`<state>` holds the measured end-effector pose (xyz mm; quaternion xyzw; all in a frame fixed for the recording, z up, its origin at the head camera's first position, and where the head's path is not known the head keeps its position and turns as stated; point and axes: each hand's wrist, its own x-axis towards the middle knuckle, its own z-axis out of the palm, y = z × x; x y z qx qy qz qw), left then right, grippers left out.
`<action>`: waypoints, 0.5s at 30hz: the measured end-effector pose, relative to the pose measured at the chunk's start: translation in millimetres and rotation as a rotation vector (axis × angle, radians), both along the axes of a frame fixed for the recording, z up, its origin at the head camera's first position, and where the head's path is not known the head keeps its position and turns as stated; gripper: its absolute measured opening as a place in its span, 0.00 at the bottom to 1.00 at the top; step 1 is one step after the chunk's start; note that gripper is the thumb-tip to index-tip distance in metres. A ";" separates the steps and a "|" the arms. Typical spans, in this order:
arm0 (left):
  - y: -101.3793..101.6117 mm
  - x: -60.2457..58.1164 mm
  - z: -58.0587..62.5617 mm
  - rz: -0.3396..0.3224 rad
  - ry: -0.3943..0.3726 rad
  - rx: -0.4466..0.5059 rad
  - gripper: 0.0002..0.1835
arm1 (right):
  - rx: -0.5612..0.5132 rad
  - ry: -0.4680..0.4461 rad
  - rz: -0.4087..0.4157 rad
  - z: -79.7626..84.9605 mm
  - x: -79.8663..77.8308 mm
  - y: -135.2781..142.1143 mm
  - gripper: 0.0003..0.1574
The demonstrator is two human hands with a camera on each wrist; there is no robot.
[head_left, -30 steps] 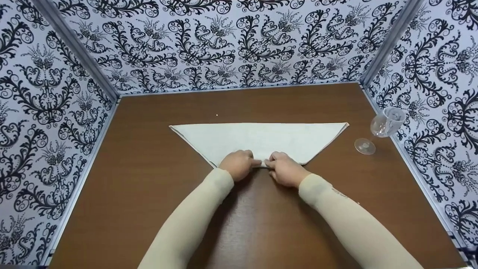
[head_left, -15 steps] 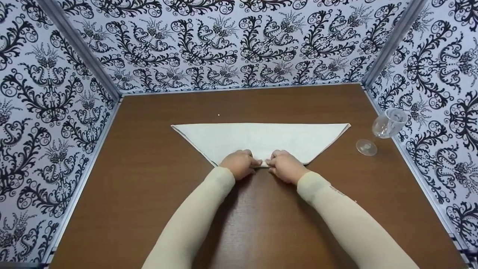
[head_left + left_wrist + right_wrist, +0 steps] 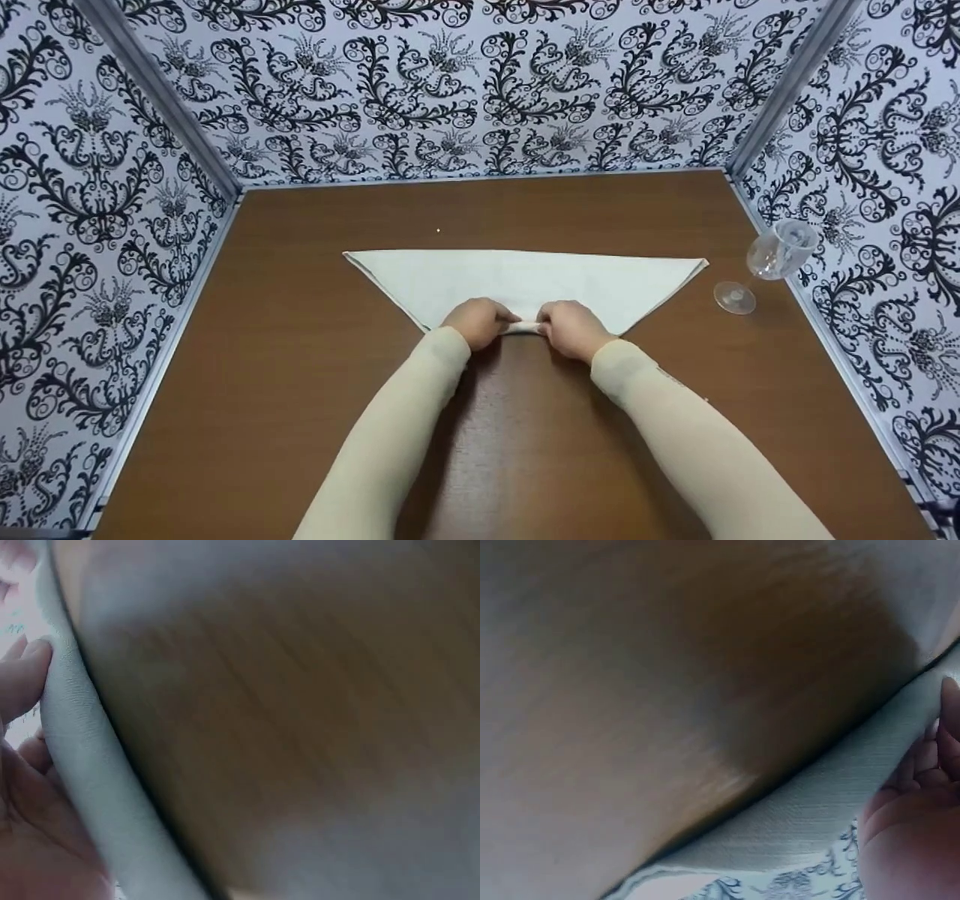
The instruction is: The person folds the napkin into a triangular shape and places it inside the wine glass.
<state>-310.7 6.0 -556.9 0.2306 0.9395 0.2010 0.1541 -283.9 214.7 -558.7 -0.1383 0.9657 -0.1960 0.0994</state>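
Observation:
A white cloth napkin (image 3: 517, 277) lies folded on the brown table, its long straight edge at the back and pointed corners at both sides. At its near edge a narrow strip is rolled up. My left hand (image 3: 475, 321) pinches this rolled edge left of the middle, and my right hand (image 3: 574, 328) pinches it a short way to the right. In the left wrist view the thumb (image 3: 26, 679) presses on the cloth fold (image 3: 90, 742). The right wrist view has the fingers (image 3: 926, 761) at the cloth's edge (image 3: 817, 802).
A clear stemmed glass (image 3: 780, 251) stands at the right side of the table (image 3: 315, 420). Patterned black-and-white panels (image 3: 420, 90) with grey frame bars enclose the table at the back and both sides.
Both hands have shifted slightly away from the body, and the near edge now shows a thicker roll between them. The napkin's right corner has moved a little nearer.

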 end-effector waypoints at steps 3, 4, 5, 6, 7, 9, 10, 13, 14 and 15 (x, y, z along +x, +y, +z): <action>-0.3 -1.3 3.0 0.026 -0.042 0.028 0.15 | -0.055 -0.030 -0.034 0.7 -4.5 0.3 0.07; 0.1 -1.0 3.7 0.033 -0.041 0.025 0.15 | -0.061 -0.035 -0.035 1.0 -5.9 0.4 0.07; 0.5 -0.3 3.9 0.034 -0.023 0.017 0.15 | -0.057 -0.038 -0.031 1.1 -7.2 0.1 0.08; 1.1 0.3 3.1 0.031 0.016 0.004 0.14 | -0.051 -0.040 -0.024 1.3 -8.3 -0.2 0.08; 1.7 1.4 2.7 0.025 0.064 -0.008 0.13 | -0.043 -0.044 -0.020 1.4 -9.5 -0.9 0.08; 2.4 3.8 1.2 -0.009 0.177 -0.027 0.11 | -0.024 -0.050 -0.011 1.8 -11.7 -1.5 0.10; 2.5 4.9 0.4 -0.031 0.228 -0.036 0.10 | -0.015 -0.055 -0.011 2.2 -12.5 -1.5 0.10; 1.8 7.3 -1.2 -0.099 0.315 -0.042 0.09 | -0.002 -0.067 -0.036 3.4 -14.1 -2.4 0.11; 1.4 7.6 -1.9 -0.118 0.320 -0.047 0.09 | -0.006 -0.071 -0.053 3.8 -13.8 -2.8 0.10; 1.1 7.6 -2.6 -0.126 0.313 -0.055 0.09 | -0.013 -0.069 -0.072 4.0 -12.8 -3.9 0.10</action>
